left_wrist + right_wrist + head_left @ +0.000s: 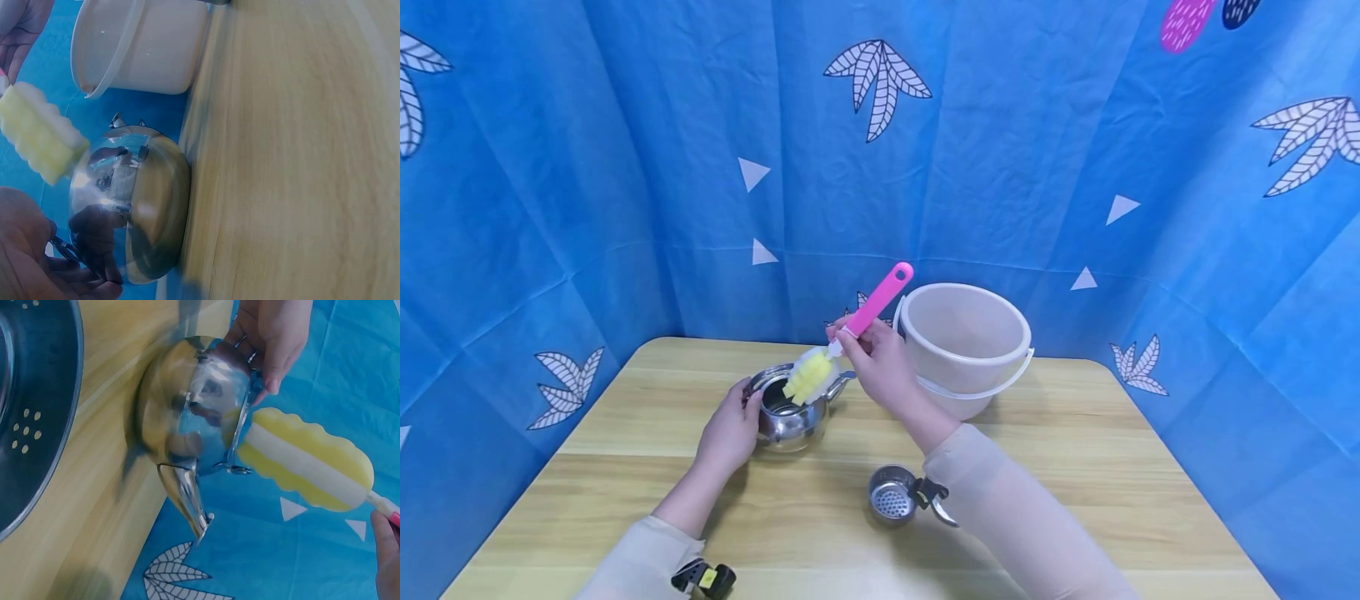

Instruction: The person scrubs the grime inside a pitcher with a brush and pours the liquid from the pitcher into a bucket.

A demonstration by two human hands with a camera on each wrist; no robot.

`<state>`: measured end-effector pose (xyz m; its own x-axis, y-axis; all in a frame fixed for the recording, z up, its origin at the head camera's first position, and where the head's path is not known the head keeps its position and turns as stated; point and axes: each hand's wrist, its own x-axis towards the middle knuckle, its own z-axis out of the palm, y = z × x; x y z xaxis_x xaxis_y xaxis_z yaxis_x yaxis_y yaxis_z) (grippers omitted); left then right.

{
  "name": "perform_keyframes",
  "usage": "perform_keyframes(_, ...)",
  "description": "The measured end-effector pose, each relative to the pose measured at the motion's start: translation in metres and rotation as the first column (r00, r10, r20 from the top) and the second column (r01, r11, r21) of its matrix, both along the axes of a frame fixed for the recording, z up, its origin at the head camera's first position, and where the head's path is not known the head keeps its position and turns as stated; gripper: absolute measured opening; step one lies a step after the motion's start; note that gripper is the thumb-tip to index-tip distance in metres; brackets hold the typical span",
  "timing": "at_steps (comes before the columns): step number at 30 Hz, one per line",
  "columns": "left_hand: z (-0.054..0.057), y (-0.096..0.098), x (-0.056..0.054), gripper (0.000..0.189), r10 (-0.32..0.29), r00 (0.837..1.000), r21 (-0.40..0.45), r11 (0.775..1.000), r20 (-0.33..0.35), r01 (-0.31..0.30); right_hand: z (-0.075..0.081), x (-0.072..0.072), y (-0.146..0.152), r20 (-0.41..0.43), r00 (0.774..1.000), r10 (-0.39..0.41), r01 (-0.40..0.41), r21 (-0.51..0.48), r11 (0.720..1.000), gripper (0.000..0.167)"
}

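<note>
On the pale wooden table [1120,450], the left hand [730,427] grips a round, shiny metal teapot [793,430], apparently steadying it, while the right hand [883,365] pinches a pink-handled, yellow-and-white sponge brush [812,377], seemingly to aim its head at the teapot's open mouth.

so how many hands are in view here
2: the left hand holds the teapot; the right hand holds the brush at the teapot's mouth.

Long, plain off-white sleeves [638,562] are being worn
A black left wrist camera [722,582] is showing a yellow square beside the left cuff [679,540], while a black right wrist camera [935,488] is sitting by the right cuff [946,454]
</note>
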<state>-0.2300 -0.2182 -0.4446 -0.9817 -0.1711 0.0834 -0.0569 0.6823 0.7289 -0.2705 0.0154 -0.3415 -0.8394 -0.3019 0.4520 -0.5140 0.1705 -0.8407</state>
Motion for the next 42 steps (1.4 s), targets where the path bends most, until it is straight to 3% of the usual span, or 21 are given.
perform_keyframes(6, 0.001, 0.0, 0.0, 0.06, 0.001, 1.0, -0.004, 1.0, 0.01, -0.001, -0.002, 0.001, -0.007, 0.033, 0.999, 0.006, -0.006, -0.008, 1.0, 0.02)
perform_keyframes(15, 0.0, -0.001, 0.001, 0.061, 0.007, 1.0, 0.007, 1.0, 0.022, -0.007, -0.011, 0.001, -0.02, 0.012, 1.0, 0.01, -0.01, -0.015, 1.0, 0.021)
perform_keyframes(24, 0.0, 0.0, -0.001, 0.061, 0.001, 1.0, 0.005, 1.0, 0.017, -0.001, -0.016, 0.001, -0.022, 0.077, 0.996, 0.035, -0.034, -0.014, 0.999, 0.022)
perform_keyframes(42, 0.001, 0.001, -0.001, 0.06, -0.007, 1.0, -0.005, 1.0, 0.005, 0.007, -0.022, -0.001, -0.028, 0.065, 0.998, 0.022, -0.028, 0.092, 0.995, 0.015)
